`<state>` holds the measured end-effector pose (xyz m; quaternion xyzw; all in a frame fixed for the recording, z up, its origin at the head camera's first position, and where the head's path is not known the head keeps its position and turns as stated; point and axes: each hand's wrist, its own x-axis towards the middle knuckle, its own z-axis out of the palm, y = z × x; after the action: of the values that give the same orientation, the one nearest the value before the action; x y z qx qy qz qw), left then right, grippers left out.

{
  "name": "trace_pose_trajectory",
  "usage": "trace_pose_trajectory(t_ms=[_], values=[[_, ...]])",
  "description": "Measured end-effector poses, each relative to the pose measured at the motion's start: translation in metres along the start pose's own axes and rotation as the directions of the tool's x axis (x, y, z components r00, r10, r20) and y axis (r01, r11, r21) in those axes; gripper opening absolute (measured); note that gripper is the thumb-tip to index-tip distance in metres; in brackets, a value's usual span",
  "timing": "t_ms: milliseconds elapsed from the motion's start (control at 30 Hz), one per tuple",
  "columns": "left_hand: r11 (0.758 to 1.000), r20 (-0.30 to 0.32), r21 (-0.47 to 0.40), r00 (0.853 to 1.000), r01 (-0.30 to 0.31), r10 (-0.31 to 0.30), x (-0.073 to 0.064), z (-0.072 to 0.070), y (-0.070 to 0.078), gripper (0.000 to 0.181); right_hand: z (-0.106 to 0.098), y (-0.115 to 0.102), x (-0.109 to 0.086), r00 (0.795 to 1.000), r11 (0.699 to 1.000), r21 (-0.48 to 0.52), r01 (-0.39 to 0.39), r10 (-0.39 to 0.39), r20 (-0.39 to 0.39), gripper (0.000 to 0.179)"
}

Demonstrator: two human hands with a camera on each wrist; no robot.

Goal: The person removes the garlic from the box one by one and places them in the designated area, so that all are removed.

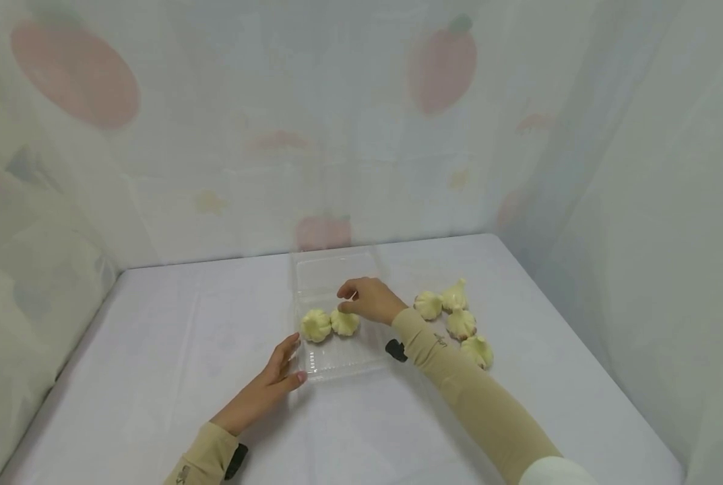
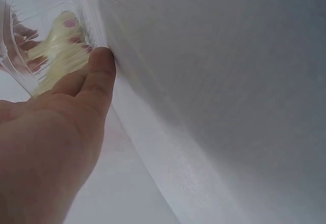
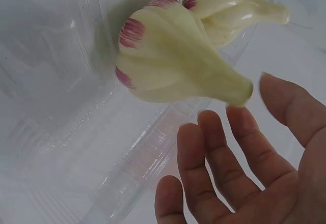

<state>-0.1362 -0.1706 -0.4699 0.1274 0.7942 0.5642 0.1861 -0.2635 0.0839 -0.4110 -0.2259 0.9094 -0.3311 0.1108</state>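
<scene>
A clear plastic container [image 1: 343, 360] with its lid [image 1: 331, 273] folded back holds two garlic bulbs side by side, the left bulb [image 1: 316, 327] and the right bulb [image 1: 346, 325]. My left hand [image 1: 267, 382] rests against the container's near left side, fingers extended; in the left wrist view its fingertips [image 2: 102, 58] touch the clear wall. Above the right bulb is my right hand [image 1: 373, 300], fingers loosely bent. The right wrist view shows that bulb's stem [image 3: 237, 89] between thumb and fingers, with no clear grip on it.
Several more garlic bulbs [image 1: 461, 324] lie grouped on the white table [image 1: 173, 337], right of the container and close to my right forearm. Pale curtains [image 1: 246, 135] with printed fruit stand behind the table and along both sides.
</scene>
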Motion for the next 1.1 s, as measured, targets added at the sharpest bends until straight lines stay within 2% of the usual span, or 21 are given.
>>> trace_pose_trajectory(t_ms=[167, 500, 833, 1100], values=[[1.000, 0.012, -0.019, 1.000, 0.000, 0.000, 0.001, 0.000, -0.002, 0.077, 0.001, -0.001, 0.000, 0.999, 1.000, -0.017, 0.003, -0.002, 0.040, 0.037], [1.000, 0.000, -0.013, 1.000, 0.015, -0.015, 0.003, 0.001, -0.006, 0.078, 0.004, -0.001, 0.001, 0.998, 0.997, -0.075, 0.015, -0.010, 0.063, 0.024], [1.000, -0.001, -0.003, 1.000, -0.003, 0.003, 0.003, 0.002, -0.005, 0.076, 0.001, 0.002, -0.002, 0.998, 0.995, -0.074, 0.066, -0.064, 0.023, 0.026], [1.000, -0.011, 0.008, 1.000, 0.005, -0.005, 0.001, 0.001, -0.004, 0.076, -0.007, 0.005, -0.010, 0.998, 0.996, -0.076, 0.056, -0.058, -0.032, 0.027]])
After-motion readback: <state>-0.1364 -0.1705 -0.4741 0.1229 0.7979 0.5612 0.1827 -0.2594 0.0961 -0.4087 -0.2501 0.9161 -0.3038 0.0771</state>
